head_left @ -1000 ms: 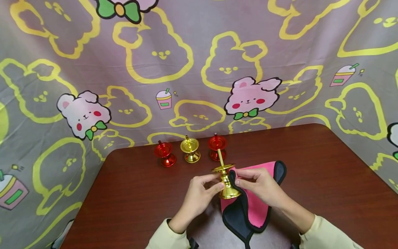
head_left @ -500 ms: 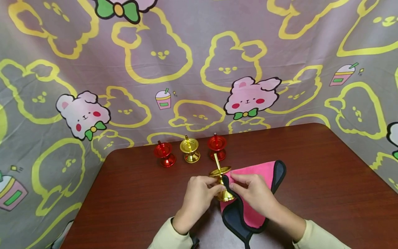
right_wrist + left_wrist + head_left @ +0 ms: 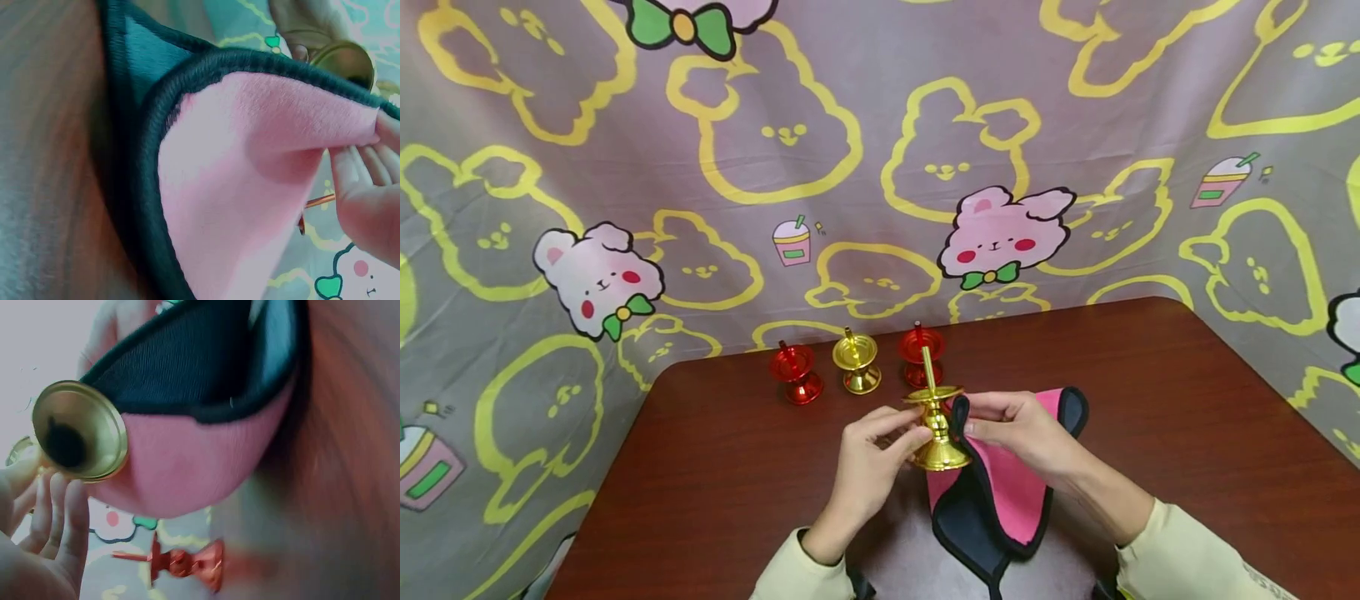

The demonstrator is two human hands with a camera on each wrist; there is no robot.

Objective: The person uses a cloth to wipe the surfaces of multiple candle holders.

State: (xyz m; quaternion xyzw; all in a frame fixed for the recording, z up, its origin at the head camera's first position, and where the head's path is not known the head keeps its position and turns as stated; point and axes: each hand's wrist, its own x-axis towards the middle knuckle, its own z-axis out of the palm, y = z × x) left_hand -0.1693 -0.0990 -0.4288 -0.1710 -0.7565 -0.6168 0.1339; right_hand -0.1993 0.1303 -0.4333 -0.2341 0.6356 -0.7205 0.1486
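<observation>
My left hand [image 3: 867, 467] pinches the stem of a shiny gold candle holder [image 3: 943, 455], which stands nearly upright with its spike on top. In the left wrist view the round, hollow underside of the candle holder [image 3: 103, 440] faces the camera. My right hand [image 3: 1028, 433] pinches the edge of a pink cloth [image 3: 1011, 492] with black trim and a dark lining, right beside the holder's stem. The right wrist view has the pink cloth [image 3: 231, 162] spread down from the fingers [image 3: 353, 169], hiding part of what lies behind. Its lower end hangs toward the table front.
A red candle holder [image 3: 802, 387], a gold one [image 3: 862, 380] and another red one [image 3: 913, 372] stand in a row at the back of the brown table [image 3: 715, 500]. The gold holder in hand partly covers the right red one. A patterned curtain [image 3: 865, 150] hangs behind.
The gold holder dipped slightly left and tilted half a second ago, and now is higher and more upright. Both hands rose with it; the right hand keeps its pinch on the cloth.
</observation>
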